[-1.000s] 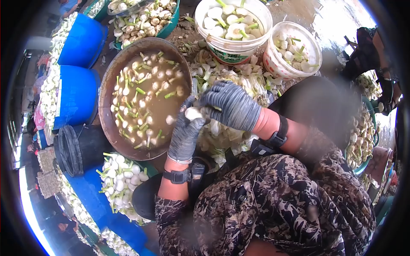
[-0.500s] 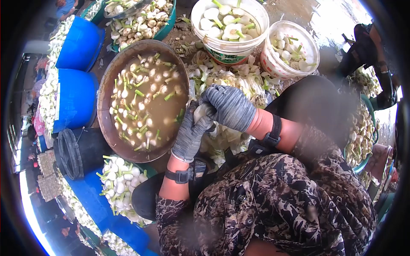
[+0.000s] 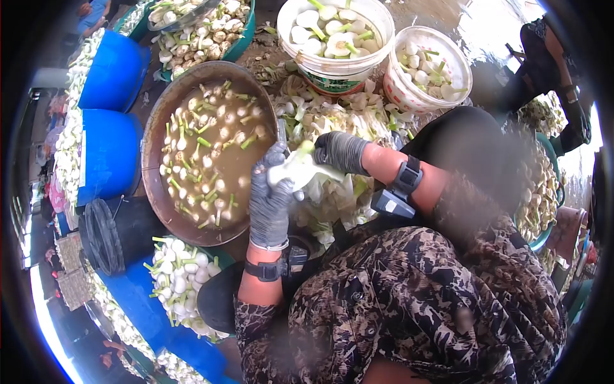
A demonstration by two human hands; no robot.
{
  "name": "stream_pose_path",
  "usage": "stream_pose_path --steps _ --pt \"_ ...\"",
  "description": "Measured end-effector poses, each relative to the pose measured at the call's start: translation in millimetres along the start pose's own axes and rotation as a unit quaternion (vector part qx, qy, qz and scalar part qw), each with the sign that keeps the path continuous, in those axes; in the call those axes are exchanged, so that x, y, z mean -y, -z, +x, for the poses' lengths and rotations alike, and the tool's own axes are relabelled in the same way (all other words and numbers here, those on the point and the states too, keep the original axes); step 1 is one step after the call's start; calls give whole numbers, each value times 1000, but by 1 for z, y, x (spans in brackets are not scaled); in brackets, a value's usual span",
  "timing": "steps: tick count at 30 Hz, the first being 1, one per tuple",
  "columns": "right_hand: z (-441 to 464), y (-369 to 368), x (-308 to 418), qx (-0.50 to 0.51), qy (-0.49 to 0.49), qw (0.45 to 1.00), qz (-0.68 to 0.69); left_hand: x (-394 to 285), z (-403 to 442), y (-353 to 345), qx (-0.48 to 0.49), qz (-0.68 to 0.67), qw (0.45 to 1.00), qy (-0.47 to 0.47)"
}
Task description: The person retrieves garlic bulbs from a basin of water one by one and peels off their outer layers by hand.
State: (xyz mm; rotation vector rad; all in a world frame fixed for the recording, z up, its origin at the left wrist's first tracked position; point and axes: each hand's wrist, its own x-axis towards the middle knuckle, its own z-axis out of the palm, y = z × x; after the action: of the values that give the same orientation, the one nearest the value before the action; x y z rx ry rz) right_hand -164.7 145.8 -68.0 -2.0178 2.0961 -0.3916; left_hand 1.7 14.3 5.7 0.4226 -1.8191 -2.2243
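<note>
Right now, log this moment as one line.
left hand: holding white bulb | right hand: curled beside it | basin: bulbs in murky water

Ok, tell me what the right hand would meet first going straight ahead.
The right hand would probably meet the white bulb held in the left hand, near its green stem; depth is unclear, so they may already touch.

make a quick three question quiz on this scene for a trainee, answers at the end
1. True or false: the right hand is bare.
2. Fill in the missing word: the left hand holds a white ____.
3. Which is in the large basin?
a) clear water and carrots
b) cloudy brown water and stemmed bulbs
c) folded towels

Key:
1. False; it wears a grey glove.
2. bulb
3. b
</note>
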Motion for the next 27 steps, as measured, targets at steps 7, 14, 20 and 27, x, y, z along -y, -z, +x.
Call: stream_pose_path --steps 7,14,20,27 --pt "-13 26 28 96 -320 934 129 21 12 35 -29 -320 930 180" --pt "-2 82 51 -297 -133 939 109 11 17 14 -103 -279 917 268" --pt "1 63 56 -183 -59 980 51 32 12 30 34 -225 943 243" --pt "4 44 50 -148 -239 927 249 17 4 4 94 289 953 18"
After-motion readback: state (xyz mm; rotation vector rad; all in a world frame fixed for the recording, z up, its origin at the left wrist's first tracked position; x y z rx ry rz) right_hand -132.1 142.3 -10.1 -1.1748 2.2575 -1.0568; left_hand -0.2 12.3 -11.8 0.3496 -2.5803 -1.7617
